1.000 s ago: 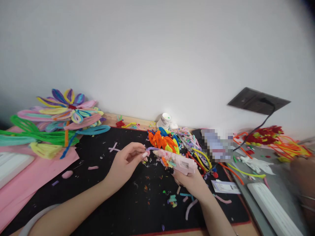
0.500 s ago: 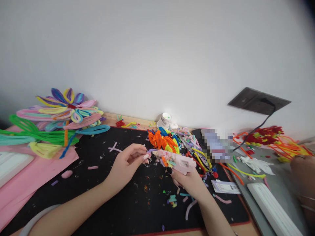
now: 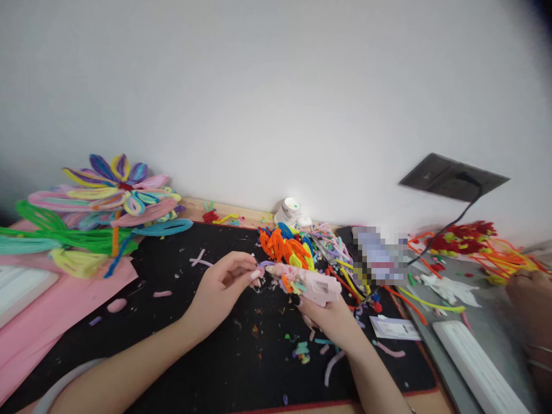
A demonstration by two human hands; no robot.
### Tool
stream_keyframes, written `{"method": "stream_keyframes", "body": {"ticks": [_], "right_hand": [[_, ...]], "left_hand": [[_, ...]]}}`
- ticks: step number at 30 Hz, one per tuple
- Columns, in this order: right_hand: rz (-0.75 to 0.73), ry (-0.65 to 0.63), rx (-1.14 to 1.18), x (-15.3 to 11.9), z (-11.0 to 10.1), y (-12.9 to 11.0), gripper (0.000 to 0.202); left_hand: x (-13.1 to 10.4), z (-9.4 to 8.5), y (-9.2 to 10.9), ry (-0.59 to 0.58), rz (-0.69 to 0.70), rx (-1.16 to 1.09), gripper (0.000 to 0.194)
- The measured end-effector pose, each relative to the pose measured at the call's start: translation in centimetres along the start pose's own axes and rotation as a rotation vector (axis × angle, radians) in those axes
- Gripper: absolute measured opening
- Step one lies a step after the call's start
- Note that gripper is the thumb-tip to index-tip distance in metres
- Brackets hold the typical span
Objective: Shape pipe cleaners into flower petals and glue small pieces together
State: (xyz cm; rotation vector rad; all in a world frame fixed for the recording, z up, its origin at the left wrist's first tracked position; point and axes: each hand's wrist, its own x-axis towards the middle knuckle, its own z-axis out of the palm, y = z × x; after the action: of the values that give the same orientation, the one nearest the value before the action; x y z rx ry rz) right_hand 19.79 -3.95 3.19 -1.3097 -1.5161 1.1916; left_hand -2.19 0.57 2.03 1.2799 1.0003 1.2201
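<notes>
Over the middle of the black mat [image 3: 194,356], my left hand [image 3: 228,284] pinches a small purple fuzzy piece [image 3: 266,264] between thumb and fingers. My right hand [image 3: 328,316] is wrapped round the handle of a pale pink glue gun [image 3: 317,286], whose nozzle points left and meets or nearly meets the purple piece. Bits of coloured fuzz cling to the gun's front. Just behind the gun lies a bundle of orange, blue and yellow fuzzy loops [image 3: 287,250].
Colourful fuzzy flowers [image 3: 125,195] and green stems [image 3: 64,230] lie at the left on pink sheets [image 3: 86,302]. A white cup [image 3: 288,211] stands by the wall. At right, a cable [image 3: 459,219] hangs from a socket, near another person's hand [image 3: 528,293] and a white box [image 3: 478,368].
The glue gun and my right hand have shifted very slightly left. The other person's hand at the right edge has moved a little left. My left hand keeps its pinch.
</notes>
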Motion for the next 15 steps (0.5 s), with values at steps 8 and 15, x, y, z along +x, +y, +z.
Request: {"method": "stream_keyframes", "body": {"ticks": [8, 15], "right_hand": [[0.073, -0.031, 0.047, 0.11, 0.08, -0.6, 0.021], [0.005, -0.037, 0.012, 0.13, 0.08, -0.8, 0.024]], "left_hand": [[0.07, -0.14, -0.05, 0.019, 0.005, 0.006, 0.012], [0.13, -0.11, -0.08, 0.033, 0.015, -0.003, 0.013]]}}
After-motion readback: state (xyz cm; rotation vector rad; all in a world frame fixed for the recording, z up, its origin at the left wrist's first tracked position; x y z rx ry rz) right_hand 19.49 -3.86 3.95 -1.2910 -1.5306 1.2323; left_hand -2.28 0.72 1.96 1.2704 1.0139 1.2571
